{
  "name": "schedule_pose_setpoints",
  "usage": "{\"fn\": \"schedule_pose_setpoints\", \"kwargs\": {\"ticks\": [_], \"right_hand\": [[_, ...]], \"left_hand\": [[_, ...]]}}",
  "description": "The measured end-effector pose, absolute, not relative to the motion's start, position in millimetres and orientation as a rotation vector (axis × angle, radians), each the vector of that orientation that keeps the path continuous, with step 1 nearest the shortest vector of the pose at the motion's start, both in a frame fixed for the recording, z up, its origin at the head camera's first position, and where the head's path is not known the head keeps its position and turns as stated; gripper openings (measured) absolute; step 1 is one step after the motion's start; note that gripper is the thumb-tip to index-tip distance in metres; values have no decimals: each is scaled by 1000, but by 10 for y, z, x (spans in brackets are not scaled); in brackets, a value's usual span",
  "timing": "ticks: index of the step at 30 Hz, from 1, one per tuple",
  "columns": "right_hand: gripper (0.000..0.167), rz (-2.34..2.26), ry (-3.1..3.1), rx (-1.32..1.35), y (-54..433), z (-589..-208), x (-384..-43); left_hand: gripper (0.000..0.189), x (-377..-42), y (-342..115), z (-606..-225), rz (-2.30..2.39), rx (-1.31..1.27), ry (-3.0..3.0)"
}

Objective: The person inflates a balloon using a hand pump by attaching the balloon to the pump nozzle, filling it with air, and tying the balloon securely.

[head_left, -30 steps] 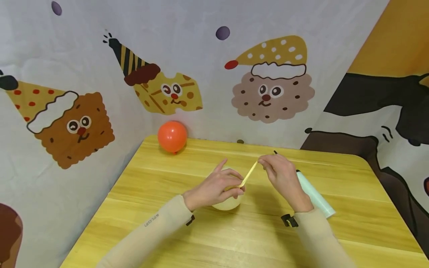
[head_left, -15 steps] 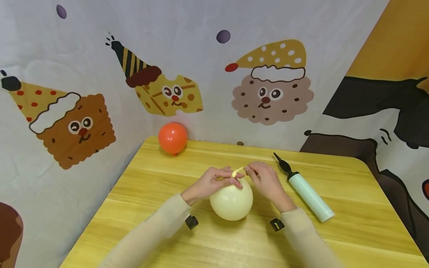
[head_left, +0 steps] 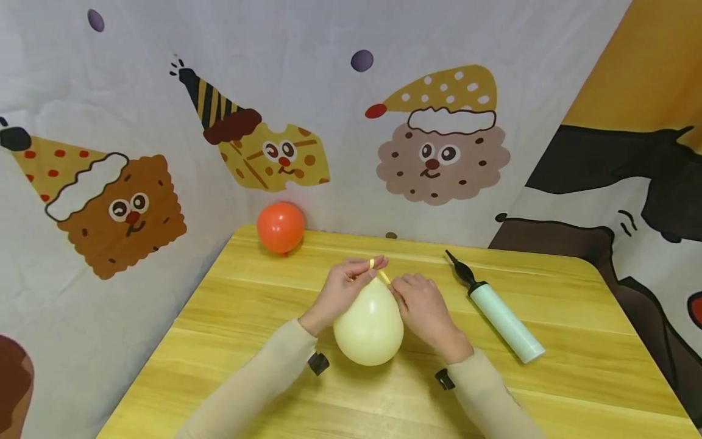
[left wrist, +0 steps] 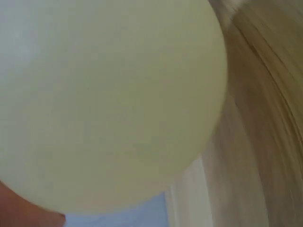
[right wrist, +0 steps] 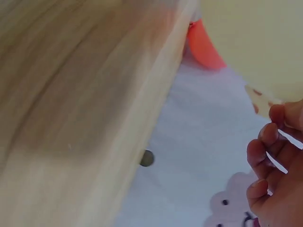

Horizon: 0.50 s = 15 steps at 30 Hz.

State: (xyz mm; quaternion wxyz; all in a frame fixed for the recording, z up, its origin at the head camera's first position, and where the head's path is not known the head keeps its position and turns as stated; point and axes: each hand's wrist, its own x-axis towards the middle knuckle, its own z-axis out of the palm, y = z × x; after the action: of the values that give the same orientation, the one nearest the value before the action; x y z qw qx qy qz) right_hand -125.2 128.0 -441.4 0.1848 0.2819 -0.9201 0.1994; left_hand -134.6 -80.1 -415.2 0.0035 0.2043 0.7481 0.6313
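A pale yellow inflated balloon (head_left: 368, 326) hangs neck-up between both hands. My left hand (head_left: 339, 294) pinches the balloon near the base of its neck, and a band of the stretched neck lies across its fingers. To the right, my right hand (head_left: 428, 310) pinches the neck's pulled-out end beside the balloon's upper side. The balloon (left wrist: 104, 104) fills most of the left wrist view and hides nearly all of that hand. In the right wrist view, curled fingers of my right hand (right wrist: 281, 163) show just below the balloon (right wrist: 265, 42); the neck cannot be made out there.
An orange-red balloon (head_left: 281, 227) stands at the table's back left corner. A mint-green hand pump (head_left: 506, 322) with a black nozzle lies to the right of my right hand. Behind the wooden table (head_left: 230, 292) hangs a cloth (head_left: 340, 116) printed with cartoon figures.
My right hand has come down and left, closer to the left hand, bringing the neck's end round the left fingers. The balloon now hangs upright in full view, and the pump is uncovered.
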Motion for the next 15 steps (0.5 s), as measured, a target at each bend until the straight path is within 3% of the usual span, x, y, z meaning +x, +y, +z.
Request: {"fn": "schedule_pose_setpoints", "kwargs": {"ticks": [5,15], "right_hand": [[8,377,-2515,895,1250,-4325,-1177],[21,466,-2466,892,1205,-4213,-1057]], "left_hand": [[29,-1387,-780,-4160,1603,790,2802],[25,-1398,-759,-4346,621,1430,3479]]}}
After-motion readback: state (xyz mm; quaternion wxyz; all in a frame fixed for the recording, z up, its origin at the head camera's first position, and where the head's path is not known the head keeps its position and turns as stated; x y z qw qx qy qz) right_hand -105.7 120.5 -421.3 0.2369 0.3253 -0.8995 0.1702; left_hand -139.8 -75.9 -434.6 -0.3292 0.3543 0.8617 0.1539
